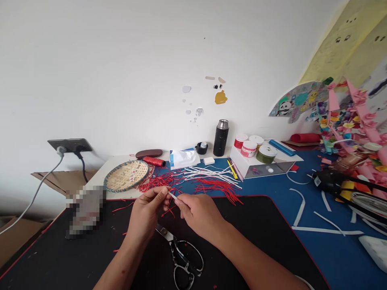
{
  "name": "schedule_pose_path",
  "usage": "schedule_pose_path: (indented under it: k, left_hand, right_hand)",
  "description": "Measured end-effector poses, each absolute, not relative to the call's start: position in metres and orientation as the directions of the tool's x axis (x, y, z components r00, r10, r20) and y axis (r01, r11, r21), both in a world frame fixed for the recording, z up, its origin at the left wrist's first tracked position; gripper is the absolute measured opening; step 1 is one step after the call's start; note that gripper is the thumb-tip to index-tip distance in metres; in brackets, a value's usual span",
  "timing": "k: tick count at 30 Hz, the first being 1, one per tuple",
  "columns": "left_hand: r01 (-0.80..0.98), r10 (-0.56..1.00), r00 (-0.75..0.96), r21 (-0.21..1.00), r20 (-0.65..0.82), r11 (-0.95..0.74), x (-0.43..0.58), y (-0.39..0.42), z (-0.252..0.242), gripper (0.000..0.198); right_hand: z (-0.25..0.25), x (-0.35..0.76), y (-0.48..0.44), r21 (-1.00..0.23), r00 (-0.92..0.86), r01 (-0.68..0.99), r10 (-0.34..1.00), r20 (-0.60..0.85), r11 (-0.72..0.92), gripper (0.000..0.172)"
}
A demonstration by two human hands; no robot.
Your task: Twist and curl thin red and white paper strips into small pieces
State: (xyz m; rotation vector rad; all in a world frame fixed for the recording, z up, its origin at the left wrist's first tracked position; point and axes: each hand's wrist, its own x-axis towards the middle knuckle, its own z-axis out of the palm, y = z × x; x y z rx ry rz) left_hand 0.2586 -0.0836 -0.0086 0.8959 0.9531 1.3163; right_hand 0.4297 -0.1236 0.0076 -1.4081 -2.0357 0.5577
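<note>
My left hand (148, 212) and my right hand (199, 212) meet over the black mat (256, 225), fingers pinched together on a short white paper strip (172, 195) held between them. Just beyond the hands lie piles of thin red paper strips (217, 187) and white paper strips (208, 173). A pair of scissors (183, 257) with black handles rests on the mat below my hands, between my forearms.
A woven basket (126, 175) sits at the back left beside a red thread spool (155, 162). A black flask (221, 138), several tape rolls (250, 148) on a white box, and colourful paper craft (350, 121) stand to the right. Long white strips (326, 230) lie on the blue table.
</note>
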Motion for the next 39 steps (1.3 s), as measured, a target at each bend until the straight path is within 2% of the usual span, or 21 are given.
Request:
schedule_pose_path:
  k: [9,19,26,35,39]
  left_hand:
    - [-0.406,0.999,-0.013,0.913,-0.047,0.038,0.260,-0.086,-0.007,0.039]
    - [-0.479,0.996,-0.008,0.875,-0.089,0.075,0.263,-0.089,0.000,0.043]
    - [-0.528,0.987,0.082,0.834,-0.138,0.161,0.262,-0.087,0.001,0.049]
    - [-0.394,0.980,0.154,0.902,-0.127,0.179,0.263,-0.090,-0.001,0.040]
    - [-0.413,0.979,0.152,0.892,-0.133,0.185,0.262,-0.088,0.001,0.039]
  right_hand:
    - [0.003,0.428,-0.124,-0.534,-0.252,0.745,0.910,0.329,0.399,0.033]
    - [0.002,0.426,-0.127,-0.551,-0.245,0.716,0.893,0.378,0.430,0.034]
    - [0.004,0.425,-0.129,-0.553,-0.231,0.716,0.892,0.388,0.426,0.035]
    - [0.006,0.426,-0.130,-0.483,-0.247,0.765,0.887,0.390,0.426,0.035]
    - [0.011,0.425,-0.133,-0.538,-0.256,0.720,0.888,0.381,0.439,0.033]
